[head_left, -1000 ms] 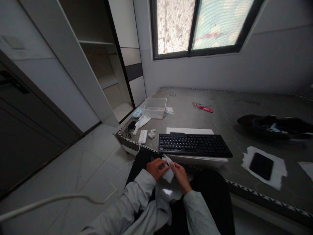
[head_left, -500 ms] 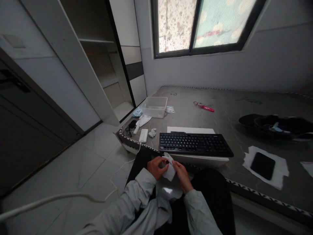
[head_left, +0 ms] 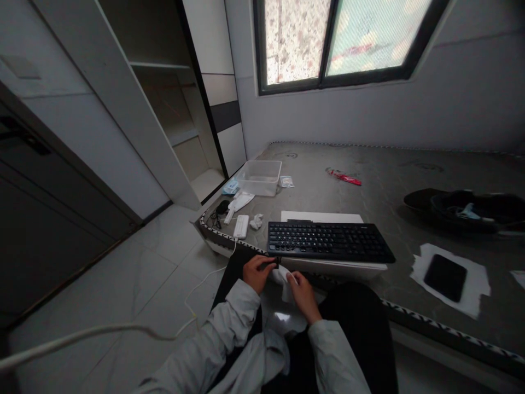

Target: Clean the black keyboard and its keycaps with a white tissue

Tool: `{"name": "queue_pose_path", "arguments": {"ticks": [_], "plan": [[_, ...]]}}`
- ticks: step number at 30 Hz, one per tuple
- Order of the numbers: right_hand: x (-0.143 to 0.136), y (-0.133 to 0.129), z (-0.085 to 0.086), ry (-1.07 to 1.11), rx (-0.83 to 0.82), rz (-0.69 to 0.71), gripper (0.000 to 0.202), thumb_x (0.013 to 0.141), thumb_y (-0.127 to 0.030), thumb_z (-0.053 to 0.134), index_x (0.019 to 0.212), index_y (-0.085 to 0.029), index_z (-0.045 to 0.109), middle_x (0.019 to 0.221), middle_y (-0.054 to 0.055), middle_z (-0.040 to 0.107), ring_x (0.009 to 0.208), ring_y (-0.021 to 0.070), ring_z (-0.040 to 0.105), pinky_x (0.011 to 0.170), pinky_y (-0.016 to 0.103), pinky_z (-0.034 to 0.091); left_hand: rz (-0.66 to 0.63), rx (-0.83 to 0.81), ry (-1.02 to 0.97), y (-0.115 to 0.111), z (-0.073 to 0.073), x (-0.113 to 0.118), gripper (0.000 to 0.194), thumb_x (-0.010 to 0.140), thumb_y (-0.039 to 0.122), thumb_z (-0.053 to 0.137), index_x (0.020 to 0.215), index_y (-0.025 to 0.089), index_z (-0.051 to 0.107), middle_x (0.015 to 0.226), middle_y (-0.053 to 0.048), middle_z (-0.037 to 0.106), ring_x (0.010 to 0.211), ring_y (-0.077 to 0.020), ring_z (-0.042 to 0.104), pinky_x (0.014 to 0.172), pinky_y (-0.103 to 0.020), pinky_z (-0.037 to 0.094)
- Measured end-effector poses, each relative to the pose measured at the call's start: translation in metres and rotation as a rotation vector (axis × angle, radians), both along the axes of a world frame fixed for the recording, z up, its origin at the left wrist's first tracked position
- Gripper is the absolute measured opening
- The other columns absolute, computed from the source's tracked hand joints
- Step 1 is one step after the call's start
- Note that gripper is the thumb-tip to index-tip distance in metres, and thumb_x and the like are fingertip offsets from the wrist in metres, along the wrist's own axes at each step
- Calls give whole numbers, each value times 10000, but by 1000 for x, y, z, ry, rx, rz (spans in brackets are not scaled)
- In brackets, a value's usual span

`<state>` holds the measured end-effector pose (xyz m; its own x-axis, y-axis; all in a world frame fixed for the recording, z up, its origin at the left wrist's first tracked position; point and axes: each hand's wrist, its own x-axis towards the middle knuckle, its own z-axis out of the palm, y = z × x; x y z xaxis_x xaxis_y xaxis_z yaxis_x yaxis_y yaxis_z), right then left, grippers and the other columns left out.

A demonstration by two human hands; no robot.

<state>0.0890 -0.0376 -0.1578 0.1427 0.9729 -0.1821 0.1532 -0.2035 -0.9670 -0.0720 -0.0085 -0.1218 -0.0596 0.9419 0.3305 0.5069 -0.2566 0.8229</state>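
Just in front of the keyboard (head_left: pixel 328 241), my left hand (head_left: pixel 256 274) is closed in a pinch on a small black piece (head_left: pixel 276 262); it is too small to name. My right hand (head_left: pixel 304 295) grips a white tissue (head_left: pixel 284 283) between thumb and fingers, and the tissue hangs down over the gap between my knees. The tissue's upper edge lies close beside the black piece; whether they touch I cannot tell. The black keyboard rests on a white box (head_left: pixel 340 268) at the edge of the mattress.
On the mattress (head_left: pixel 381 175) lie a clear plastic bin (head_left: pixel 262 180), a white power strip (head_left: pixel 241 226), a crumpled tissue (head_left: pixel 256 221), a red packet (head_left: pixel 346 178), a black cap (head_left: pixel 426 202) and a phone (head_left: pixel 446 277) on tissue. A white cable (head_left: pixel 135 327) crosses the floor.
My left hand has moved slightly up and left, away from the tissue, with the small black piece in its fingers. The tissue now hangs from my right hand alone.
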Motion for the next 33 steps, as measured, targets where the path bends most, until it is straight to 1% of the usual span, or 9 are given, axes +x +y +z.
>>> {"name": "queue_pose_path", "arguments": {"ticks": [3,7,10,12,16,19,25,30,33], "plan": [[-5,-4,6,-97,46,75,307,796,-497,498,703,-217,584,705,21,656,707,207,594,687,288,394,56,-48,-52,9,1,-2,170,761,312,702,886,221,773,849,-39,763,638,-138,646,563,-248,509],[-10,-7,11,-173,79,165,284,829,-460,472,691,-230,567,677,10,646,675,197,593,660,272,377,58,-79,-36,23,5,-3,172,787,300,665,896,223,773,872,-43,779,693,-156,676,588,-257,522],[-11,-6,12,-238,92,216,281,859,-441,436,721,-235,566,680,11,644,676,198,600,653,269,375,49,-100,-10,34,8,-3,142,775,305,680,862,245,774,873,-23,784,776,-168,695,686,-279,542],[-11,-5,11,-277,103,243,282,876,-430,411,740,-237,565,686,11,645,680,199,611,651,268,377,55,-120,13,42,11,-2,135,765,315,691,844,242,772,830,-16,784,775,-170,701,725,-295,544],[-11,-2,10,-293,101,256,289,887,-428,400,744,-236,562,697,17,655,699,204,631,654,268,387,46,-151,67,57,16,3,141,754,339,702,814,229,767,768,-10,780,732,-165,705,720,-295,541],[-11,-1,10,-303,92,261,285,887,-433,404,749,-236,557,698,23,660,700,208,633,661,271,394,0,-157,119,65,18,9,123,745,331,716,792,229,767,752,-6,776,717,-162,703,715,-289,535],[-12,3,13,-294,83,280,272,886,-419,410,753,-236,560,722,28,676,686,201,631,654,268,390,-91,-143,231,72,14,14,71,763,290,703,789,254,759,777,12,776,745,-171,699,740,-302,520],[-13,7,13,-298,88,276,269,891,-405,411,757,-235,572,719,28,678,711,205,644,661,267,399,-65,-121,284,76,10,14,64,778,239,687,793,236,749,830,-14,745,793,-182,673,747,-311,507],[-14,9,12,-292,91,276,270,889,-401,416,770,-234,591,731,33,691,718,205,651,663,269,406,-56,-117,289,77,8,15,60,779,234,690,781,218,748,815,-23,726,767,-173,656,716,-299,506]]}}
